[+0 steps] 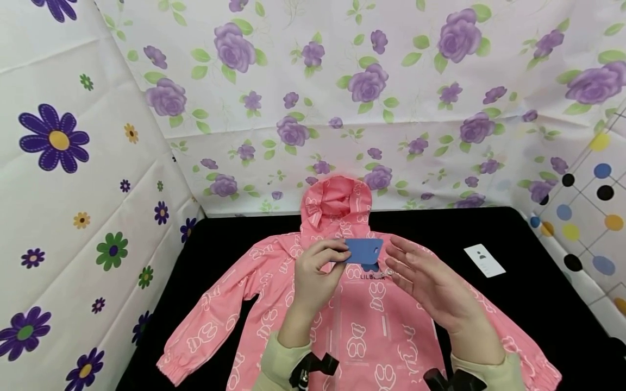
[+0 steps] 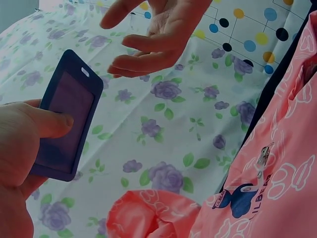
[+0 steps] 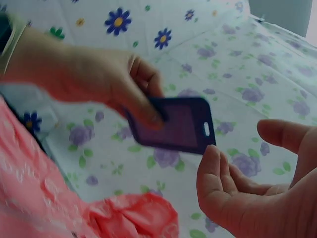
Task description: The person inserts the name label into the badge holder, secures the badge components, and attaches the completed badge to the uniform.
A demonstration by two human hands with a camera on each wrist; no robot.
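Observation:
My left hand (image 1: pixel 315 274) pinches a blue badge holder (image 1: pixel 362 251) between thumb and fingers, above the chest of a pink hooded jacket (image 1: pixel 357 320). In the left wrist view the holder (image 2: pixel 74 99) shows its frame, clear window and a slot at one end, with the thumb pressed on the window. My right hand (image 1: pixel 435 285) is beside the slotted end, fingers extended and holding nothing. Its fingertips overlap the holder's corner in the right wrist view. On the jacket's chest are a dark blue bear patch (image 2: pixel 241 201) and a small metal clip (image 2: pixel 265 154).
A white card (image 1: pixel 484 260) with a person icon lies on the black table (image 1: pixel 528 239), right of the jacket. The jacket is spread with its sleeves out and its hood (image 1: pixel 337 198) toward the back. Flower-printed sheets (image 1: pixel 293 81) cover the walls behind and at the left.

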